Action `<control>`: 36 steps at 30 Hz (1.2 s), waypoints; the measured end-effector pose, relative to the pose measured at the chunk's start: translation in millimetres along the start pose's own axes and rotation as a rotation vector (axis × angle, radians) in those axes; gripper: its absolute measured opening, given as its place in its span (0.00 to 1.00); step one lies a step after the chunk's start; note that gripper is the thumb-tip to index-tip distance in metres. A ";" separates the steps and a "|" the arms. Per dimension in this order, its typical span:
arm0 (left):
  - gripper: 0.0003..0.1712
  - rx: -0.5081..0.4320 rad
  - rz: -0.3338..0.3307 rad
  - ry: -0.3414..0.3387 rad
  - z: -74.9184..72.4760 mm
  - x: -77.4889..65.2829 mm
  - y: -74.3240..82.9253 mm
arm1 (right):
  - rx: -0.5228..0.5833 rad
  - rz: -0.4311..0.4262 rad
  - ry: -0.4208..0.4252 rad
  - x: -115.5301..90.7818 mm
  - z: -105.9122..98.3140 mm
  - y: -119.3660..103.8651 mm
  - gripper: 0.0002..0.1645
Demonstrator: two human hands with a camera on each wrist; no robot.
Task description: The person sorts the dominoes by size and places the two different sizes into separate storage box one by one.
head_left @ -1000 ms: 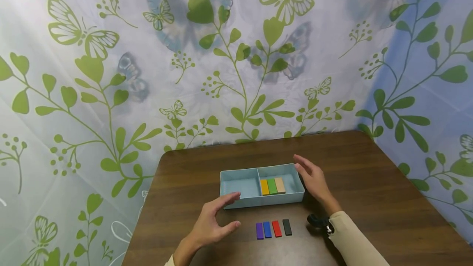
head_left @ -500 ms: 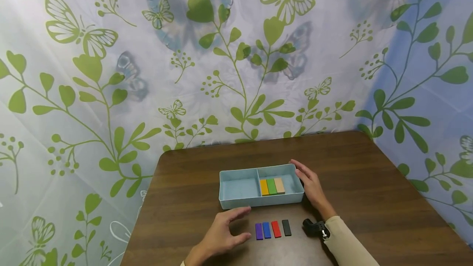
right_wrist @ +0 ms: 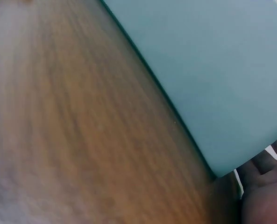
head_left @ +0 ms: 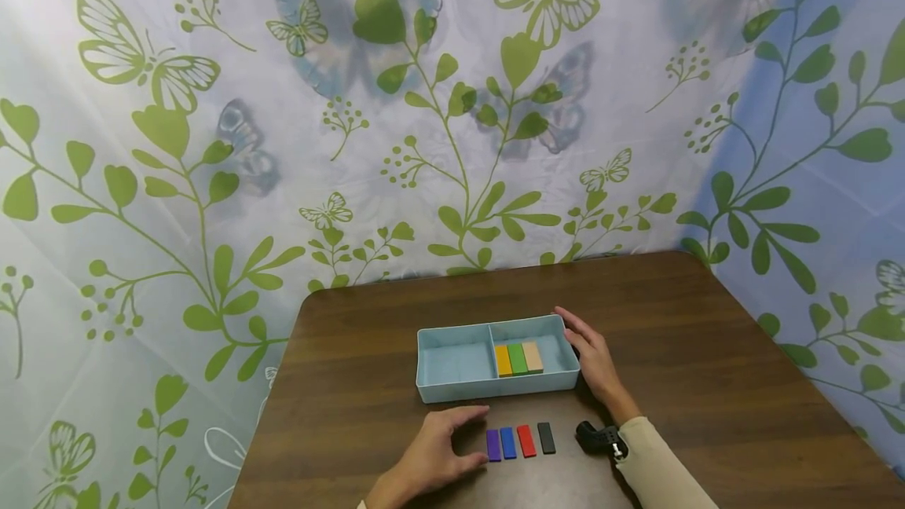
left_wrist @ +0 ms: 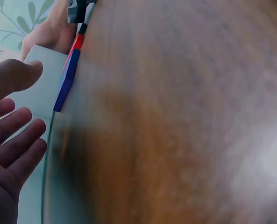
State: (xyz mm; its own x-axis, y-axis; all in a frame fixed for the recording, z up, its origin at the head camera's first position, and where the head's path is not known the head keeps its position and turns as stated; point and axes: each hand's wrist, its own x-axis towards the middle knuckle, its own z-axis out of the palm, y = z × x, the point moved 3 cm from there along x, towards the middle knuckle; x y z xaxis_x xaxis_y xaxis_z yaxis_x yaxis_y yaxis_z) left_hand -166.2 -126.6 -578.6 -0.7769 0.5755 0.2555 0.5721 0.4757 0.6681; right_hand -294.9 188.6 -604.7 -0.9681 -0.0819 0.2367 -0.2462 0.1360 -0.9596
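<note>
My left hand (head_left: 434,450) is low over the table with thumb and fingers spread apart, its tips just left of a purple block (head_left: 492,444). Beside that block, in a row, lie a blue block (head_left: 507,443), a red block (head_left: 526,441) and a black block (head_left: 547,438). Behind the row stands a light blue two-compartment box (head_left: 498,390). My right hand (head_left: 594,364) lies along the box's right end, fingers extended against its wall. Inside the right compartment, a yellow block (head_left: 503,361), a green block (head_left: 518,358) and a beige block (head_left: 532,357) sit side by side.
The brown wooden table (head_left: 368,336) ends at the back against a curtain (head_left: 452,100) printed with leaves and butterflies. A black wrist device (head_left: 597,438) juts from the right sleeve (head_left: 657,462) over the table, right of the block row.
My left hand has moved right and down, from in front of the box's left end to beside the purple block. My right hand has come in closer against the box's right end.
</note>
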 end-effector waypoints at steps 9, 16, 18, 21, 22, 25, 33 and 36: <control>0.34 0.029 -0.022 -0.024 8.5 -0.1 0.9 | 0.000 0.021 0.002 -2.9 -0.5 0.0 0.26; 0.33 0.098 0.038 0.007 10.9 1.7 3.8 | -0.010 0.039 -0.004 -5.1 -0.4 -13.3 0.26; 0.33 0.108 0.044 0.009 11.1 2.7 4.7 | -0.013 0.045 -0.009 -6.7 -0.1 -23.3 0.26; 0.32 0.114 0.045 0.005 11.4 3.2 5.1 | -0.019 0.051 -0.014 -8.3 0.6 -34.5 0.26; 0.32 0.115 0.046 0.002 11.7 3.3 5.0 | -0.021 0.051 -0.012 -8.3 0.6 -34.6 0.26; 0.32 0.122 0.053 -0.006 13.4 3.6 4.3 | -0.028 0.049 -0.010 -8.4 0.5 -34.9 0.26; 0.31 0.139 0.054 -0.014 16.5 4.4 4.0 | -0.037 0.061 -0.020 -9.0 0.4 -34.9 0.27; 0.31 0.134 0.048 -0.018 16.5 4.3 4.4 | -0.040 0.058 -0.024 -9.3 0.8 -35.4 0.27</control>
State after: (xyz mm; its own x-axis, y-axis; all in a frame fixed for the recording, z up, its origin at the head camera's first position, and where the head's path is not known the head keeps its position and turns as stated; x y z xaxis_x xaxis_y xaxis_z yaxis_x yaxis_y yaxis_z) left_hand -162.7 -111.1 -586.1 -0.7436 0.6111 0.2715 0.6395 0.5313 0.5556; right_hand -277.2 183.8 -573.0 -0.9795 -0.0960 0.1770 -0.1921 0.1807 -0.9646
